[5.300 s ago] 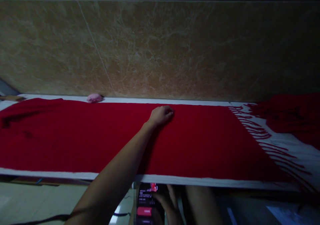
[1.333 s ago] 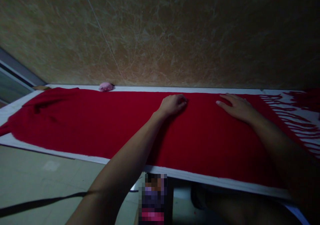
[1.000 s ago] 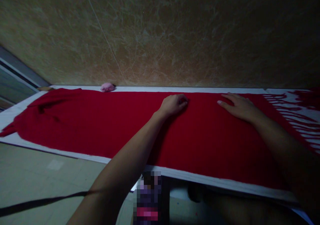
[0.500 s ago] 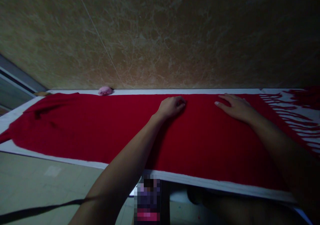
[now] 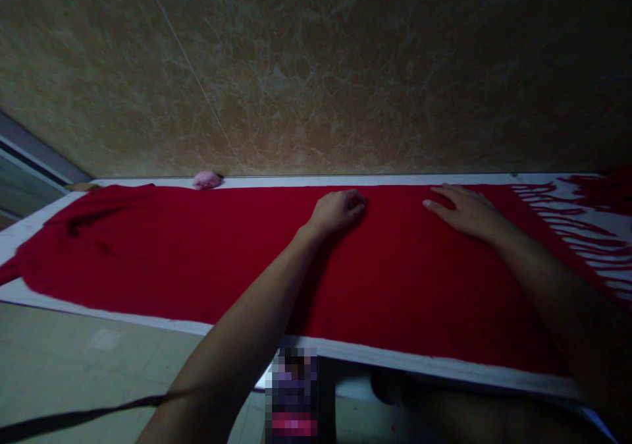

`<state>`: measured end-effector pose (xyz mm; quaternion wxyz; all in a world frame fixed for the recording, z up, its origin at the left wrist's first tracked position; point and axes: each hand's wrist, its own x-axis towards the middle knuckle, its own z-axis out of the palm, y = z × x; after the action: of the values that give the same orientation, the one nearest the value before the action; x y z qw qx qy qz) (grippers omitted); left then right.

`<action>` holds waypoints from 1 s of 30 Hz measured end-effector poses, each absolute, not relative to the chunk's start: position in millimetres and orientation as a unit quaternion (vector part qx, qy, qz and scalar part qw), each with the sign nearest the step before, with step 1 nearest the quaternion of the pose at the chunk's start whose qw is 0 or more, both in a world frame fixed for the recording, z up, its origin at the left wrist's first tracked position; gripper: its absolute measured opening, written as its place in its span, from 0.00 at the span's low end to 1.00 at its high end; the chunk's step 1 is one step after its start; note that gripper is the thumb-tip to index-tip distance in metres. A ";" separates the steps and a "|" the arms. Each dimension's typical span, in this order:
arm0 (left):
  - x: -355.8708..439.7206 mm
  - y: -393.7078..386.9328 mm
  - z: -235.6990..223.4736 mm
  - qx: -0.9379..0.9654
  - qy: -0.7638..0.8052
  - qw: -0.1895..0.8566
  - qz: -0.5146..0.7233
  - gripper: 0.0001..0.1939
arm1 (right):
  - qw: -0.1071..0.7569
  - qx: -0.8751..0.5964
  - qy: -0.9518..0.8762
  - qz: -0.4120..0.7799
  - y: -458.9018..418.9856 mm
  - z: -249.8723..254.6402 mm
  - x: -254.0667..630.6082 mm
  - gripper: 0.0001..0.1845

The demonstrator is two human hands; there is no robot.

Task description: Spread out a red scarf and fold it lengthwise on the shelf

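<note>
A long red scarf (image 5: 405,279) with a fringe at its right end lies spread along a white-covered bench. Near the scarf's far edge rests my left hand (image 5: 338,210), its fingers curled and pressed together. Whatever the fingers may hold is hidden or too small to make out. To the right, my right hand (image 5: 467,210) lies flat on the scarf, fingers stretched and apart, holding nothing. At the left end the scarf is wrinkled and gathered.
A marbled wall (image 5: 316,75) rises behind the bench. A pink lump (image 5: 206,180) sits at the bench's back edge. More red fabric (image 5: 607,190) lies at the far right. A pixelated screen (image 5: 292,398) shows below the front edge. A dark strap (image 5: 83,414) crosses the lower left.
Earlier, my right hand was down at a phone below the bench; now it lies on the scarf. The view has shifted. In the last second both hands have stayed nearly still.
</note>
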<state>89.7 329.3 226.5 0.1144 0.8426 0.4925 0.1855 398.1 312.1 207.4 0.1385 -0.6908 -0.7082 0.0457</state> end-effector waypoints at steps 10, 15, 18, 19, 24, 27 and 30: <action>90.8 324.9 230.4 0.837 0.501 0.119 0.186 0.15 | 0.126 -0.691 -0.710 0.045 311.9 210.9 398.7 0.42; 91.2 323.7 232.0 0.838 0.501 0.121 0.181 0.15 | 0.136 -0.696 -0.703 0.041 311.5 209.9 397.2 0.40; 90.8 324.2 231.9 0.838 0.501 0.120 0.180 0.15 | 0.145 -0.695 -0.703 0.043 311.1 209.3 397.3 0.39; 90.7 324.6 231.6 0.837 0.502 0.120 0.180 0.15 | 0.146 -0.693 -0.705 0.044 311.1 209.2 397.6 0.39; 90.1 327.4 228.4 0.838 0.498 0.121 0.186 0.14 | 0.148 -0.689 -0.708 0.043 312.0 208.3 398.4 0.39; 90.1 327.7 227.9 0.840 0.498 0.114 0.183 0.14 | 0.151 -0.693 -0.704 0.044 312.5 208.6 397.3 0.38; 90.4 326.5 229.6 0.839 0.504 0.109 0.175 0.14 | 0.138 -0.698 -0.700 0.055 311.9 211.9 395.4 0.40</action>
<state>90.4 326.5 229.6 0.1094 0.8387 0.5038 0.1753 395.4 311.9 211.9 0.1379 -0.6985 -0.7001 0.0551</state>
